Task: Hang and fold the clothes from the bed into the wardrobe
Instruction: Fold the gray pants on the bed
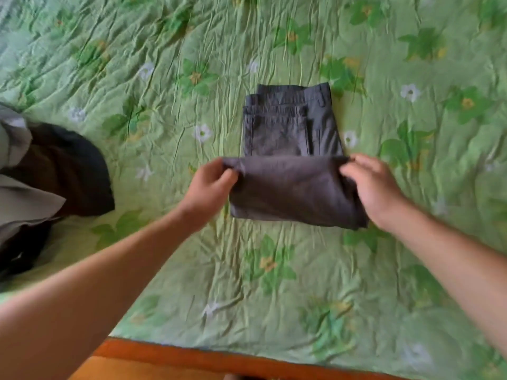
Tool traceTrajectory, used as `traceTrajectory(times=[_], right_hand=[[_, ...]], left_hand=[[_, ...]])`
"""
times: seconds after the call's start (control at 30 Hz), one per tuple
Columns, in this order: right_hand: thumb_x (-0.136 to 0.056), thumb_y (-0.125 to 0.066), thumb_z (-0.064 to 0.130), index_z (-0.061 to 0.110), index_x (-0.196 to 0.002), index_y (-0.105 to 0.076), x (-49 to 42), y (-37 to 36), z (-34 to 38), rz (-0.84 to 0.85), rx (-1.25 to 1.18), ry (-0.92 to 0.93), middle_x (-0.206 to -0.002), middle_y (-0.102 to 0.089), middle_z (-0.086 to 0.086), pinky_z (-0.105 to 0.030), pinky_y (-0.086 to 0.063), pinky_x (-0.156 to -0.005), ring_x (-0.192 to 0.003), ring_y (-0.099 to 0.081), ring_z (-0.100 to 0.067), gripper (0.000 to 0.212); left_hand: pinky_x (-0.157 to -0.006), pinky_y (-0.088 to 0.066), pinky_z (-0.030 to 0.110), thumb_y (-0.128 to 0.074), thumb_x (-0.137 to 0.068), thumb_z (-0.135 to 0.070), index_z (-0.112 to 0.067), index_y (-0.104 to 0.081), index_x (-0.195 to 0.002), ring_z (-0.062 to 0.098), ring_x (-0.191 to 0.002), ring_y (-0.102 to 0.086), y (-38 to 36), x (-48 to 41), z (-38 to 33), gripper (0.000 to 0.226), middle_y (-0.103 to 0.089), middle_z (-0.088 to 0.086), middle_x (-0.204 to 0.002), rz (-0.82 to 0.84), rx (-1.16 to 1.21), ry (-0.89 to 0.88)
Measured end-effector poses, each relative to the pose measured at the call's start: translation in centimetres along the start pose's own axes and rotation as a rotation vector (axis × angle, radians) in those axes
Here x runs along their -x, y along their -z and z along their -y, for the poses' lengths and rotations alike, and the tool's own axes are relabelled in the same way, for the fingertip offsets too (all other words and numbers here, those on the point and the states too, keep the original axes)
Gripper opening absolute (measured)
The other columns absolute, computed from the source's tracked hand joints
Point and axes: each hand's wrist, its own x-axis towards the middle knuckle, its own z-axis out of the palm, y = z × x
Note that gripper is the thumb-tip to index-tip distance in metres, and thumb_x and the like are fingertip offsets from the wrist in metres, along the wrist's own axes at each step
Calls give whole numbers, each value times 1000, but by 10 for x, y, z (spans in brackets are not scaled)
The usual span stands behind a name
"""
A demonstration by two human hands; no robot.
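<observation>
Pinching the near flap of the dark grey trousers (pixel 290 149), the fingers of the left hand (pixel 211 182) curl round the flap's left corner, with the thumb on the underside edge and the cloth bunched between thumb and forefinger. The right hand (pixel 370 185) grips the opposite corner, its fingers bent over the top of the fold and the thumb tucked at the cloth's edge. Between the two hands the flap is stretched flat and raised a little, its upper edge lying across the lower part of the trousers. Beyond that edge the waistband, belt loops and back pocket show, lying flat on the green flowered bedspread (pixel 274 270) near the middle of the bed. Both forearms are bare and reach in from the near side. At the left edge of the bed lies a heap of other clothes (pixel 49 171), dark and pale grey pieces piled together, well apart from the trousers. Along the bottom runs an orange-brown wooden bed edge (pixel 192 357).
</observation>
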Motion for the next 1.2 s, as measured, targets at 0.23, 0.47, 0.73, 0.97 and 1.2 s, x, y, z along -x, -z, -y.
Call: traceTrajectory(times=[0.23, 0.47, 0.73, 0.97, 1.2], right_hand=[[-77, -74, 29, 11, -113, -72, -96, 10, -10, 333, 59, -561, -125, -69, -20, -48, -49, -101, -109, -69, -34, 41], [-64, -76, 2, -3, -126, -64, -70, 9, -61, 254, -105, -661, -114, -70, -27, -60, -57, -85, -97, -72, -39, 63], [-79, -74, 20, 0, -118, -69, -93, 8, -48, 187, -196, -541, -103, -76, -19, -49, -60, -84, -89, -75, -31, 44], [-71, -73, 15, 2, -103, -77, -90, 12, -64, 275, -207, -678, -102, -76, -17, -45, -62, -71, -87, -76, -30, 35], [-88, -60, 26, 8, -99, -81, -85, 25, -66, 303, -360, -691, -112, -75, -13, -43, -59, -83, -102, -73, -29, 30]], left_hand=[[-97, -50, 40, -62, -97, -24, -1, -57, -132, 23, -101, -66, 7, -91, 21, 42, -70, 13, -115, 262, 220, 539], [-85, -56, 29, -67, -90, 3, -11, -61, -115, 24, -100, -70, 6, -59, 51, 29, -74, 16, -106, 196, 207, 260], [-91, -57, 37, -63, -96, -6, -8, -63, -120, 25, -106, -70, -23, -84, 33, 24, -75, 10, -111, 180, 338, 341], [-84, -60, 37, -73, -88, -19, -12, -71, -100, 17, -94, -73, -23, -74, 18, 14, -77, 2, -98, 237, -83, -44], [-105, -49, 38, -58, -99, -13, -8, -56, -133, 15, -117, -64, -39, -73, 16, 34, -69, 2, -123, 317, -145, 59]])
